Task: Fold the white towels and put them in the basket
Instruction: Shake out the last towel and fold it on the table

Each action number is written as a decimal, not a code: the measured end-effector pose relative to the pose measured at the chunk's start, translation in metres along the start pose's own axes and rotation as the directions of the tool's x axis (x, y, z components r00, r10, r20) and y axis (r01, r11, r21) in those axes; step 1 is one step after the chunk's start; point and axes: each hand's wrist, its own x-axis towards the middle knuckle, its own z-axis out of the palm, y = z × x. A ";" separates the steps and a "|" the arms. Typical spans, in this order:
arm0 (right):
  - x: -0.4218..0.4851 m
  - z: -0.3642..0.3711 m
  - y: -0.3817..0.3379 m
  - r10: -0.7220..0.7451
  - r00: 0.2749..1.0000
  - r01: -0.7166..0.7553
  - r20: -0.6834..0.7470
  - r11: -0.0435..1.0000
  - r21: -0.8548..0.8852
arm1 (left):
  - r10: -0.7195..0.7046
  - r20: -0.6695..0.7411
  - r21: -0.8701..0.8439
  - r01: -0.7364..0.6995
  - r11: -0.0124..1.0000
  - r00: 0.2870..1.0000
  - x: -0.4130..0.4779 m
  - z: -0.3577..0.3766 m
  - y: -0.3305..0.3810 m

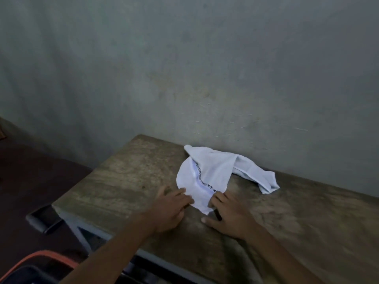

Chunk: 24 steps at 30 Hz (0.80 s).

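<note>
A crumpled white towel (213, 171) with a dark checked stripe lies on the wooden table (114, 177), near the wall. My left hand (172, 208) lies at the towel's near-left edge, its fingertips on the cloth. My right hand (229, 214) is at the towel's near corner, fingers curled onto the cloth by the stripe and thumb stretched out on the table. Whether either hand pinches the cloth is blurred. A basket with an orange rim (41, 257) shows at the bottom left, below the table.
A grey wall (184, 68) stands right behind the table. A dark bar-like object (44, 220) juts out beside the table's left corner. The floor at left is dark red. The table's grey metal frame (86, 232) shows under the near edge.
</note>
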 end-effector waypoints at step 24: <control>-0.147 -0.096 -0.030 0.209 0.966 -0.153 -0.150 0.936 0.317 | -0.170 -0.271 -0.217 0.112 0.970 0.947 -0.042 -0.033 0.142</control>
